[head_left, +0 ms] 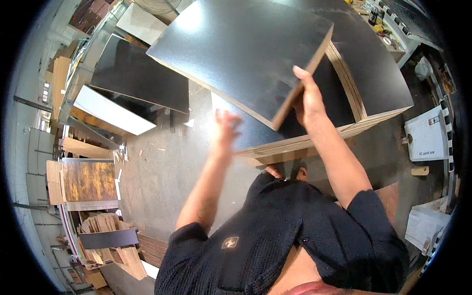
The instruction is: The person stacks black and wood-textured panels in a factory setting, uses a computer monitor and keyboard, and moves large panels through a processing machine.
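A black-faced board (246, 54) with bare brown edges lies tilted over a stack of similar black panels (378, 83). My right hand (309, 96) is closed on its right edge, thumb on the upper face and fingers hidden underneath. Off the board's near left side is my left hand (225, 129), blurred by motion. Its fingers look apart and nothing shows in them. Layered brown edges (314, 142) of the stack run just in front of my body.
More black panels (140, 73) and a white panel (113, 110) lean at the left. Wood offcuts (105, 223) fill a rack below them. Small tools and bottles (378, 22) crowd a bench at the far right. White boxes (427, 135) stand along the right side.
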Motion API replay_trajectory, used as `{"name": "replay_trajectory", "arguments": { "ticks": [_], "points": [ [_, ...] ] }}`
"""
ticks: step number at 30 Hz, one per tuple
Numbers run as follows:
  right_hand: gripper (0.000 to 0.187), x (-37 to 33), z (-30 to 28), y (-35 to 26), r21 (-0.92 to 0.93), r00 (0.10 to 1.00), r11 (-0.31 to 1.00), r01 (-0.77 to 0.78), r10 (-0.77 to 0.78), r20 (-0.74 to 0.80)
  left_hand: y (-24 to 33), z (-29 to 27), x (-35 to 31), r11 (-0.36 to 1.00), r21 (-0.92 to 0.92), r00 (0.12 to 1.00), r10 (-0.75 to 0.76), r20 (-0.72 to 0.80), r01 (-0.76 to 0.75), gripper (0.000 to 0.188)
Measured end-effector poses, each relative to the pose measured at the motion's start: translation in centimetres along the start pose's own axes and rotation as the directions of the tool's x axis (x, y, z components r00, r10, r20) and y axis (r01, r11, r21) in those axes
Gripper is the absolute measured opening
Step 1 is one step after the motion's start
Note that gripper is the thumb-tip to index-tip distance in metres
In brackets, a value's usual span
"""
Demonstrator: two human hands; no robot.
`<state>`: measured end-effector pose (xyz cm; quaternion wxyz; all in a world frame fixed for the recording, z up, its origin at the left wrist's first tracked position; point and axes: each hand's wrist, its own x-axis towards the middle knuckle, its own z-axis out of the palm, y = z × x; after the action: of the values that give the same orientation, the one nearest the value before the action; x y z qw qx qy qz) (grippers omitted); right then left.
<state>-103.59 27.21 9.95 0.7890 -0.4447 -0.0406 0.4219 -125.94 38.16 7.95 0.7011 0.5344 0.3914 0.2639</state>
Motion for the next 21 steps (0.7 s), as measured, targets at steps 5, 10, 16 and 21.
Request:
{"name": "replay_trajectory", "arguments": {
  "ticks": [5,10,16,21],
  "points": [
    [0.076,-5.1,-3.1,-1.8,-0.010,0.991,0.998,0.064,-0.065,-0.115,7.5,-16.1,14.7,0.971,0.187,0.860,0.221,-0.459,-0.150,0.077],
    [0.050,-8.2,-6.3,-1.1,0.118,0.973,0.977,0.177,-0.155,-0.171,17.7,-26.0,26.6,0.843,0.537,0.995,0.078,-0.067,-0.030,0.116],
    [0.051,-11.7,-9.7,3.0,0.237,0.961,0.938,0.251,-0.211,-0.181,17.3,-20.2,31.0,0.811,0.582,0.887,-0.230,0.401,-0.052,0.112],
    [0.058,-13.8,-11.0,6.9,0.291,0.941,0.926,0.239,-0.146,-0.306,14.5,-21.4,27.6,0.849,0.527,0.901,-0.264,0.345,0.047,0.056]
  ]
}}
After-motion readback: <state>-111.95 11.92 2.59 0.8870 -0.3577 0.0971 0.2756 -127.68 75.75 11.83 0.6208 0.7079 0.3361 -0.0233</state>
